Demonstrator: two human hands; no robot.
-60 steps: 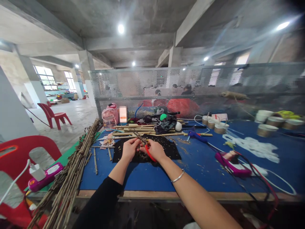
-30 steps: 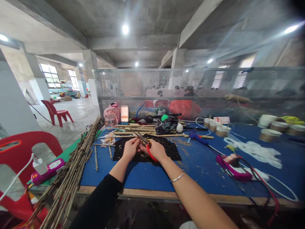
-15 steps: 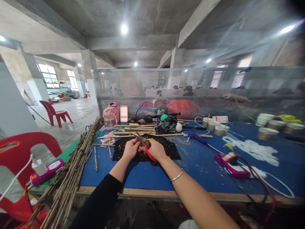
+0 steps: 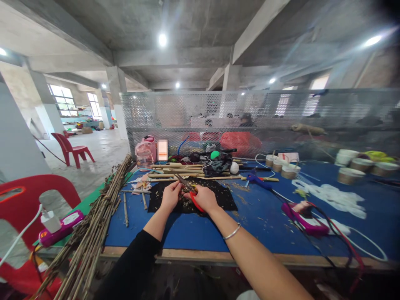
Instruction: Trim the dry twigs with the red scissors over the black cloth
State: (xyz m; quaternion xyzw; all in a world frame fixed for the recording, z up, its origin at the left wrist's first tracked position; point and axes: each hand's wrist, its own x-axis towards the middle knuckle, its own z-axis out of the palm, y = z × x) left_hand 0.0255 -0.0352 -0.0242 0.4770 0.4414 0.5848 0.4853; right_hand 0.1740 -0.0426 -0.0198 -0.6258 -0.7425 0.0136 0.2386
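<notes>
In my right hand point(image 4: 203, 197) is a pair of red-handled scissors point(image 4: 196, 201), the blades pointing up and left past my left fingertips. My left hand point(image 4: 171, 196) is closed in a pinch beside the blades; whatever small thing it holds is too hidden to name. Beneath both hands lies a black cloth point(image 4: 223, 197) strewn with pale and brown plant clippings. Just beyond it, several cut sticks point(image 4: 187, 171) lie across the blue table point(image 4: 193, 239). Short stick pieces point(image 4: 126, 208) rest to the left of the cloth.
A long bundle of dry stalks point(image 4: 93, 225) leans over the table's left edge by a red chair point(image 4: 40, 187). To the right are a blue glue gun point(image 4: 259, 180), a purple power strip point(image 4: 304, 221) with cables, and several white cups point(image 4: 351, 175). A perforated metal screen point(image 4: 178, 112) backs the table.
The scissor blades have shifted slightly against my left fingers. Both hands otherwise stay in almost the same place over the cloth.
</notes>
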